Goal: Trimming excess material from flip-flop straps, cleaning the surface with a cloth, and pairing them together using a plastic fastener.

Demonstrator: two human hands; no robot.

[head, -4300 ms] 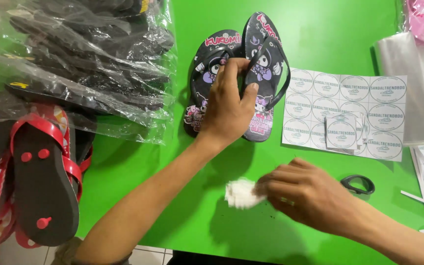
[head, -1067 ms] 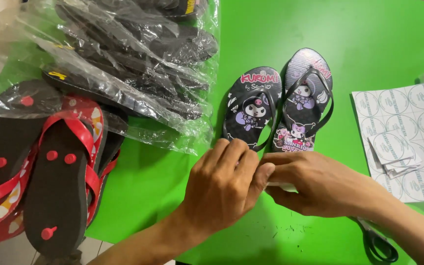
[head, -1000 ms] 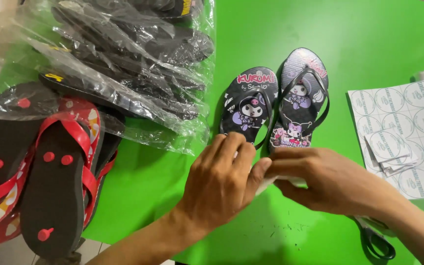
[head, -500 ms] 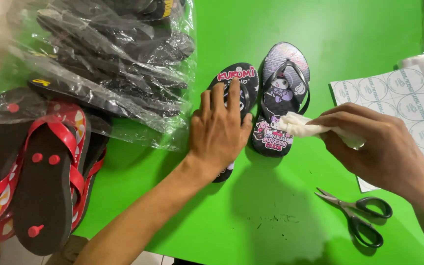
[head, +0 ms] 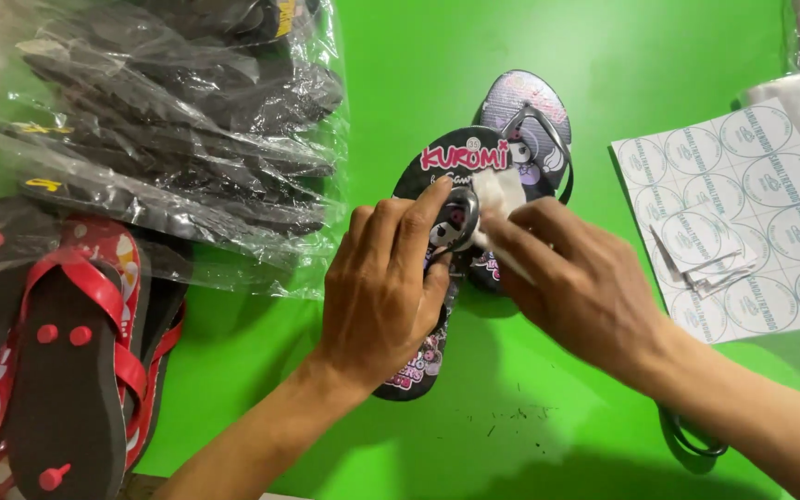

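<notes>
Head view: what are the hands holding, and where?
Left hand presses the nearer sandal at its strap; right hand pinches a white cloth by its lower end.

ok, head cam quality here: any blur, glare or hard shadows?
Head view: right hand and its white cloth are slightly motion-blurred; left hand is sharper. Glare streaks on the clear bags of black sandals. Soft shadows lie on the green table under both forearms; the printed sandal reads clearly.
</notes>
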